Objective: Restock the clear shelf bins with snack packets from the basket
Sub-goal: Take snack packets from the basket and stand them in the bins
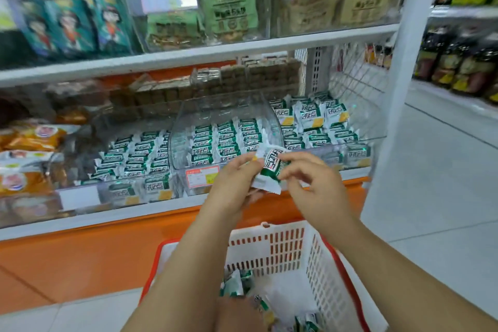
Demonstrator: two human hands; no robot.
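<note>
snack packet gripped in left hand, right hand pinching

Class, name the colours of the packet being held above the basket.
The packet is white and green with a red mark; head view.

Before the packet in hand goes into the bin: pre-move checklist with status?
1. Grip: the green-and-white snack packet is pinched by the left hand and the right hand: ok.
2. Only one packet in hand: cannot tell, the left hand hides the underside.
3. Matching product: the middle clear bin holds the same green-and-white packets: ok.
4. Room in the bin: the rows sit low and the walls rise well above them: ok.
5. Path: nothing lies between the hands and the bin's open top: ok.
6. Stock left: the white basket has more packets in it: ok.
</note>
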